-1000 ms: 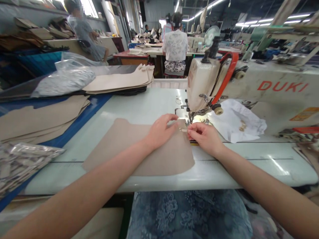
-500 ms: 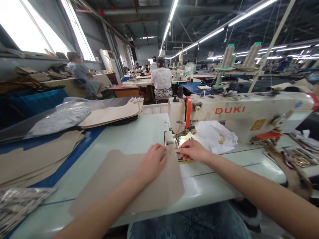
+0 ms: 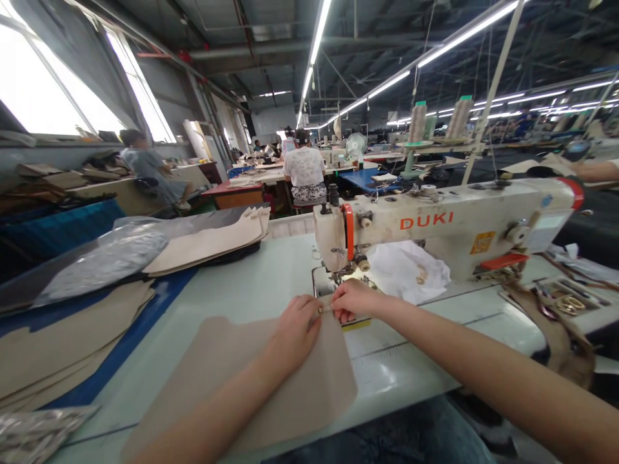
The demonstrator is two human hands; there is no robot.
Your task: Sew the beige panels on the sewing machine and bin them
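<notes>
A beige fabric panel [image 3: 227, 374] lies flat on the sewing table in front of the needle area. My left hand [image 3: 296, 332] rests on its upper edge, fingers curled and closed at one end of a small beige strip [image 3: 327, 303]. A gold-coloured spot, too small to name, shows at those fingertips. Pinching the strip's other end is my right hand [image 3: 355, 300], closed, just below the presser foot. The sewing machine [image 3: 425, 216] stands behind both hands; my right hand partly hides its needle plate.
Beige panels [image 3: 72, 341] lie stacked at left, with another stack [image 3: 207, 248] behind. A plastic bag [image 3: 111, 258] sits beside them. White cloth [image 3: 409, 270] with small gold parts lies under the machine arm. A tray [image 3: 570, 299] holds rings at right. Other people sit farther back.
The camera view has shifted a little, moving the machine left in the picture. My right hand has drawn closer to my left and lower relative to the needle, with the strip between them.
</notes>
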